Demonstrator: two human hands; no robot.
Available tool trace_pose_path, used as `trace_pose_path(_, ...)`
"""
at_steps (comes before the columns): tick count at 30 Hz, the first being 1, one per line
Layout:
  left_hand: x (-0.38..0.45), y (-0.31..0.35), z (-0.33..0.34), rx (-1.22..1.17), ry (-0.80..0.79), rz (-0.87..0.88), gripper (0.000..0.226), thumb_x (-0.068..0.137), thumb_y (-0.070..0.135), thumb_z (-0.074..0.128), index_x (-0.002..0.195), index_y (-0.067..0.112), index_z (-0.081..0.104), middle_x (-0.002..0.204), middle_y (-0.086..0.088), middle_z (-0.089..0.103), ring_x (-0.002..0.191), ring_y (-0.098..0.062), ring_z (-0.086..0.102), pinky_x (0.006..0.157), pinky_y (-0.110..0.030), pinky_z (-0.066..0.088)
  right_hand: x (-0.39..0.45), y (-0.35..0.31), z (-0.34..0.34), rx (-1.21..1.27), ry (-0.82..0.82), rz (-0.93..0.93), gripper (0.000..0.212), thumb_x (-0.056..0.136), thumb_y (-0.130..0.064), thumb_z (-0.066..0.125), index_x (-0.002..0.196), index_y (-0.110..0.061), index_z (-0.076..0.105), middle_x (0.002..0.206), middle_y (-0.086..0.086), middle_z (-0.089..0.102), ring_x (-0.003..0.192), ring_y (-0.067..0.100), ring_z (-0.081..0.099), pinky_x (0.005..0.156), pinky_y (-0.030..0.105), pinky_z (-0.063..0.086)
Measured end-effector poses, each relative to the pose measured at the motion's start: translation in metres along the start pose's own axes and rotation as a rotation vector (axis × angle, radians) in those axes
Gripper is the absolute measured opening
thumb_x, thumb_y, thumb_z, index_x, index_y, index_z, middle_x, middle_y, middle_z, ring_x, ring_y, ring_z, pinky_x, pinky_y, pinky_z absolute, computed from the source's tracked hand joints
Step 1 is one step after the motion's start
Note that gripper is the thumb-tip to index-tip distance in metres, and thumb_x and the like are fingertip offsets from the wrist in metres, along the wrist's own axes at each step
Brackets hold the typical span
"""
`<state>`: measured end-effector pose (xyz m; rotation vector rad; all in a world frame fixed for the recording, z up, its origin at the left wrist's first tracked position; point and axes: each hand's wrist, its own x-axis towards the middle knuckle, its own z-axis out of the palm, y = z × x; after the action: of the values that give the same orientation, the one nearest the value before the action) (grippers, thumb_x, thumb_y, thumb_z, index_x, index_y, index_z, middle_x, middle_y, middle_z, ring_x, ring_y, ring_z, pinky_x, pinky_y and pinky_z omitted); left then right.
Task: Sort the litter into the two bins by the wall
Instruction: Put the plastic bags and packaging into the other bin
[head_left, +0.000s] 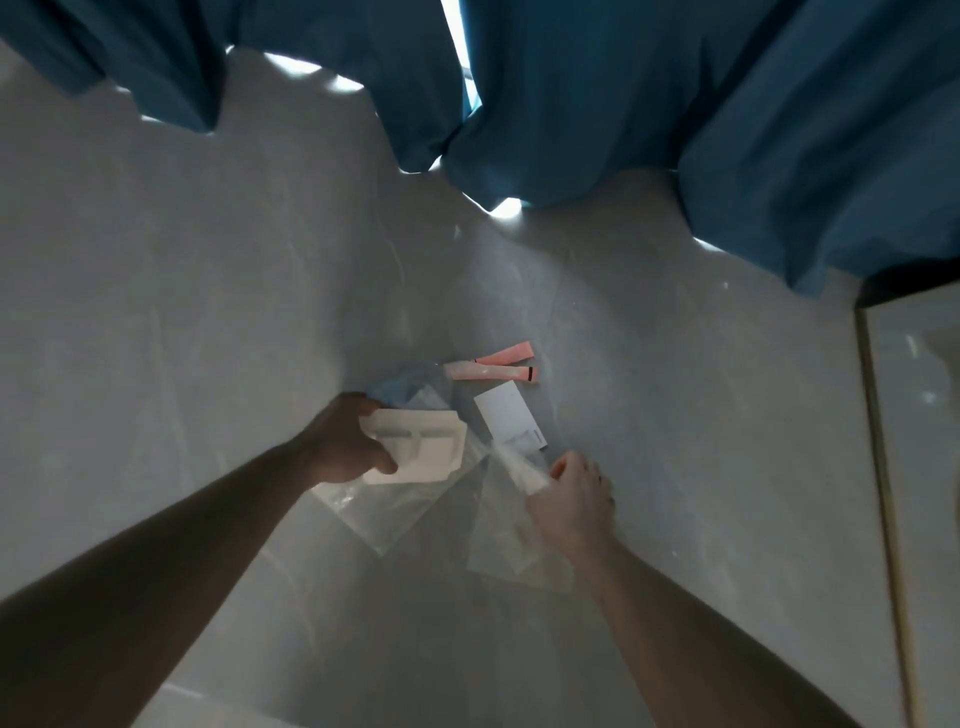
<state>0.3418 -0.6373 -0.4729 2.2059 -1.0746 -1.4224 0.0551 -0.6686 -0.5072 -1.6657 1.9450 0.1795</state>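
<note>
**Q:** What are the hands doing?

**A:** My left hand (349, 442) is gripping the white moulded tray (415, 446), thumb under its near edge, fingers curled over the far one. Just right of the tray, my right hand (570, 498) is pinching a clear plastic bag (506, 530).

**Q:** Handling and orientation?

**A:** I am judging the tray light, stiff and crushable, so gripping its rim is suiting it; its long axis is running left to right. The bag is looking limp and slippery. Beyond the tray, a white card (511, 420) and pink sachets (493, 366) are lying on the floor (208, 312). No bins are showing.
</note>
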Motion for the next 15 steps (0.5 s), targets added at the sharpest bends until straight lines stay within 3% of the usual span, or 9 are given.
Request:
trace_pose_path(3, -0.012, 0.000, 0.003, -0.025, -0.007, -0.035, 0.048, 0.053, -0.001, 0.093, 0.094, 0.013, 0.072, 0.084, -0.003, 0.071, 0.073, -0.017, 0.067, 0.049, -0.017, 0.046, 0.001, 0.012, -0.007, 0.115, 0.000, -0.026, 0.038, 0.074, -0.017, 0.076, 0.095, -0.026, 0.046, 0.089, -0.009, 0.059, 0.088, 0.023, 0.062, 0.078, 0.037, 0.049)
trace_pose_path(6, -0.025, 0.001, 0.003, -0.075, 0.022, -0.053, 0.044, 0.055, -0.001, 0.091, 0.090, 0.017, 0.072, 0.085, -0.006, 0.072, 0.077, -0.023, 0.069, 0.061, -0.027, 0.051, 0.005, 0.017, -0.023, 0.212, 0.038, -0.177, 0.038, 0.073, -0.009, 0.078, 0.098, -0.031, 0.059, 0.083, -0.016, 0.061, 0.080, 0.015, 0.062, 0.081, 0.042, 0.054)
trace_pose_path(10, -0.035, -0.004, 0.000, -0.155, 0.019, -0.052, 0.041, 0.057, -0.003, 0.090, 0.084, 0.020, 0.070, 0.080, -0.003, 0.070, 0.077, -0.023, 0.065, 0.062, -0.024, 0.047, 0.031, 0.000, -0.043, 0.156, 0.028, -0.346, 0.021, 0.080, -0.019, 0.078, 0.099, -0.025, 0.072, 0.098, -0.009, 0.054, 0.103, 0.021, 0.056, 0.091, 0.034, 0.046)
trace_pose_path(13, -0.033, -0.001, -0.002, -0.235, -0.037, -0.047, 0.050, 0.058, 0.001, 0.092, 0.100, 0.021, 0.074, 0.096, -0.001, 0.073, 0.092, -0.021, 0.069, 0.074, -0.026, 0.051, 0.047, -0.027, -0.044, 0.064, -0.059, -0.331, 0.023, 0.082, -0.022, 0.075, 0.105, -0.020, 0.074, 0.107, -0.004, 0.049, 0.121, 0.023, 0.046, 0.102, 0.032, 0.034)
trace_pose_path(15, -0.026, 0.006, 0.002, -0.257, -0.059, -0.060, 0.056, 0.059, 0.001, 0.092, 0.108, 0.021, 0.074, 0.104, 0.001, 0.072, 0.096, -0.019, 0.068, 0.075, -0.025, 0.050, 0.052, -0.040, -0.033, 0.021, -0.093, -0.258, 0.022, 0.083, -0.023, 0.071, 0.105, -0.024, 0.072, 0.123, 0.002, 0.050, 0.124, 0.025, 0.042, 0.102, 0.032, 0.034)
